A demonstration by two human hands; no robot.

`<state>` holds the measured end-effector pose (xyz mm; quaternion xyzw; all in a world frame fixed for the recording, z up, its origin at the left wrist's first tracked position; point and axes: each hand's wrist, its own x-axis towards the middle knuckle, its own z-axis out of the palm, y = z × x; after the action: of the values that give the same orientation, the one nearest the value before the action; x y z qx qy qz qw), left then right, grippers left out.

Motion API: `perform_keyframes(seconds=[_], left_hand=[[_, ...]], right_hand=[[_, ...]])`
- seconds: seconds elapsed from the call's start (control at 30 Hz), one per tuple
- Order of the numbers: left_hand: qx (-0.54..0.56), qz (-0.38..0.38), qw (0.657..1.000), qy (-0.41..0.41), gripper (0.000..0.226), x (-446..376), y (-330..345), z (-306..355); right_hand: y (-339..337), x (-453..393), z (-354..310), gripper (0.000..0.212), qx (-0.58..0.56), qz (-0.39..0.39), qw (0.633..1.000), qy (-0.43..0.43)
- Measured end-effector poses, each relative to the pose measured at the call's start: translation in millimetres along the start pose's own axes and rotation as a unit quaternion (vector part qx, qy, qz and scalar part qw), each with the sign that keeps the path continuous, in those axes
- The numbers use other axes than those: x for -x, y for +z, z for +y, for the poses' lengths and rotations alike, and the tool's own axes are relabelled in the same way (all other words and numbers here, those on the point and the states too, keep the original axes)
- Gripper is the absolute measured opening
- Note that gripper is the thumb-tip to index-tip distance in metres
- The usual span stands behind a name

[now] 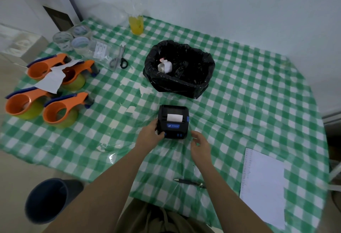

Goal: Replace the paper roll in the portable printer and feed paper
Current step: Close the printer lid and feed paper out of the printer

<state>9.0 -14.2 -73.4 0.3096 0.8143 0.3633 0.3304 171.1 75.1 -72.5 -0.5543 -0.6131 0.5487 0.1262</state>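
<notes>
A small black portable printer (173, 121) with blue buttons sits on the green checked tablecloth (239, 103). A short strip of white paper (174, 117) shows at its top slot. My left hand (150, 135) grips the printer's left side, thumb at the front corner. My right hand (199, 145) hovers just off the printer's front right corner, fingers curled and apart, holding nothing. A used white paper roll (164, 67) lies inside a black plastic bag (180, 68) behind the printer.
Several orange tape dispensers (53, 92) stand at the left with tape rolls (73, 38) and scissors (120, 59) behind. A yellow drink (136, 24) is at the back. A pen (190, 183) and a white sheet (262, 186) lie near right. A dark bin (48, 199) is on the floor.
</notes>
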Motion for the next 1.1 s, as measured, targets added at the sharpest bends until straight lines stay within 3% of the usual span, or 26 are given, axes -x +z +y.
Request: perform_keyframes(seconds=[1.1], left_hand=[[-0.015,-0.005,1.0,-0.007,0.05,1.6,-0.5,3.5]], right_hand=[[-0.9,-2.9,-8.7,0.042,0.023,0.003,1.0,0.011]])
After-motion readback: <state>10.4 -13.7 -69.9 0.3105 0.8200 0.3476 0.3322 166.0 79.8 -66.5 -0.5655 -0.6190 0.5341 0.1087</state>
